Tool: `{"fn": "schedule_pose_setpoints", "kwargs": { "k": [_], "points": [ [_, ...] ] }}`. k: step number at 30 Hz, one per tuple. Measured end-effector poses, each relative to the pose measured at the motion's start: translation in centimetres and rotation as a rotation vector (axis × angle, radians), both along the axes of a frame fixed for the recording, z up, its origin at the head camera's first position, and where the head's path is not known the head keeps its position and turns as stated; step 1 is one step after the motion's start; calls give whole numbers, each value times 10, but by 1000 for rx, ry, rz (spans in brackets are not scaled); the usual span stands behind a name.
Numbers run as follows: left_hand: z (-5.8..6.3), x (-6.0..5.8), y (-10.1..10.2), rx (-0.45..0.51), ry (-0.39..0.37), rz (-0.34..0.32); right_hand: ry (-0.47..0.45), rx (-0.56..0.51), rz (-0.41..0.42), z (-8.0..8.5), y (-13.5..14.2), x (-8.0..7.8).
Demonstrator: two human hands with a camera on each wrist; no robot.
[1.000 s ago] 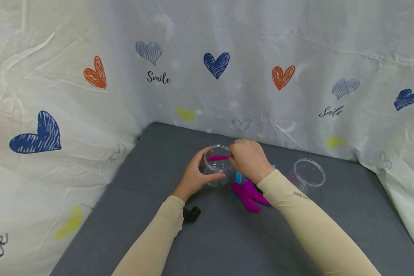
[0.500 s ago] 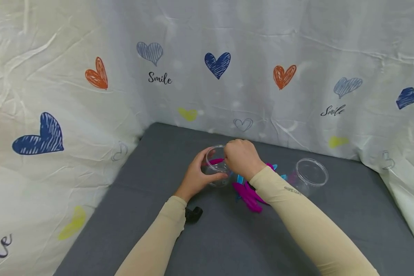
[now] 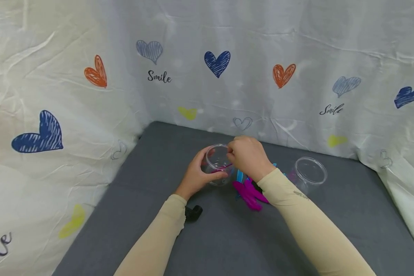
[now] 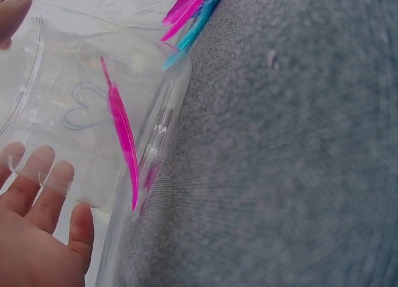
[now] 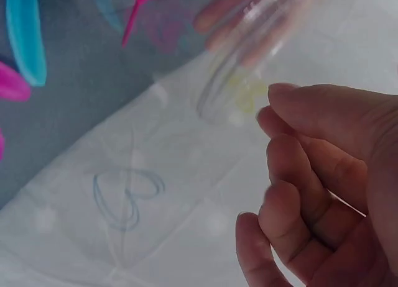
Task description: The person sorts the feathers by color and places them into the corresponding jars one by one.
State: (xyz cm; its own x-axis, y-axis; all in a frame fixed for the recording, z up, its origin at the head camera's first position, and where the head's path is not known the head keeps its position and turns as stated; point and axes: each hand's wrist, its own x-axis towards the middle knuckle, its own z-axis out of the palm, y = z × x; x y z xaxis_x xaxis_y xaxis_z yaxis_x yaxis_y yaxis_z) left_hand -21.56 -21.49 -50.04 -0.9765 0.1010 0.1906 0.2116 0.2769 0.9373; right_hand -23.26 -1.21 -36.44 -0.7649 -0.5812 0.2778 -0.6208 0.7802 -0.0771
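My left hand (image 3: 198,170) grips a clear plastic jar (image 3: 214,158), thumb along the near side and fingers round the far side. Inside it a single magenta feather (image 4: 124,138) leans near the bottom, its thin quill pointing up toward the right in the head view. Just over the jar's right rim is my right hand (image 3: 248,155). In the right wrist view its fingers (image 5: 283,159) are loosely curled, thumb close to the index finger, with nothing between them. Magenta feathers (image 3: 249,197) and blue feathers (image 3: 240,176) lie in a loose pile below the right wrist, partly hidden by it.
A second clear jar (image 3: 303,184) stands open-topped to the right of the pile, with a pinkish tint at its left side. Grey cloth (image 3: 220,245) covers the table. A white curtain (image 3: 248,34) printed with hearts hangs at the back and sides.
The magenta feather, held by my right hand at the jar's rim before, has dropped inside, let go. My right hand dipped left over the opening, then drew back right. My left hand keeps its grip.
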Motion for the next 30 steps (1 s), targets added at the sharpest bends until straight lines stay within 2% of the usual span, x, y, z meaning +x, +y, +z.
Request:
{"fn": "schedule_pose_setpoints", "kwargs": {
  "k": [6, 13, 19, 25, 30],
  "points": [
    [-2, -1, 4, -11, 20, 4, 16, -58, -80, 1, 34, 13],
    [-4, -3, 3, -6, 13, 14, 3, -88, -157, -13, 75, 30],
    [-4, -4, 0, 1, -11, 22, -49, -91, -193, -38, 94, 46],
    [-4, -3, 1, -9, -19, 22, -148, -101, -239, -70, 103, 69],
    [-3, -2, 5, -20, -23, 23, -192, -105, -270, -94, 108, 86]
  ]
}}
